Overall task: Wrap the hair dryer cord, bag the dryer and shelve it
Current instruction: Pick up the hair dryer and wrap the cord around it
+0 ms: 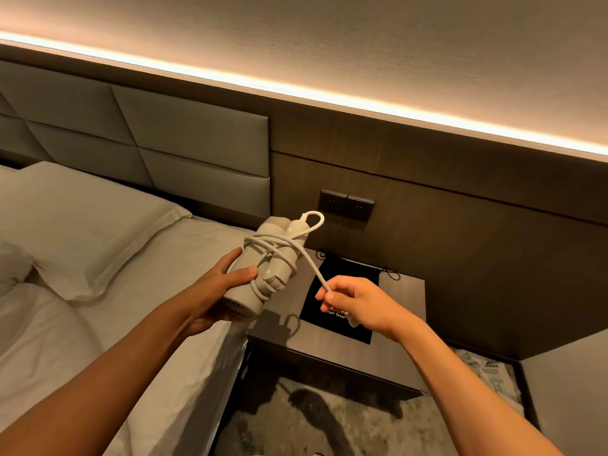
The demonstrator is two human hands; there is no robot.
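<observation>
Cradling the hair dryer [255, 271] around its barrel, the left hand [218, 291] is keeping its long axis tilted up-right; the right hand [357, 306], pinching the cord [312, 269] lower-right, is stretching it taut above the black bag [342, 274] on the nightstand [399, 337].

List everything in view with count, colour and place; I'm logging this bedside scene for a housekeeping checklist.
hair dryer: one, beige, folded, held above the bed edge
cord: one, off-white, looped around the dryer, free end running to the right hand
storage bag: one, black with gold lettering, flat on the nightstand
nightstand: one, dark wood, right of the bed
pillow: one fully seen, white, at the bed's head
headboard: one, grey padded panels
switch panel: one, dark, on the wall
light strip: one, warm white, along the wall
left hand: gripping the dryer
right hand: pinching the cord
</observation>
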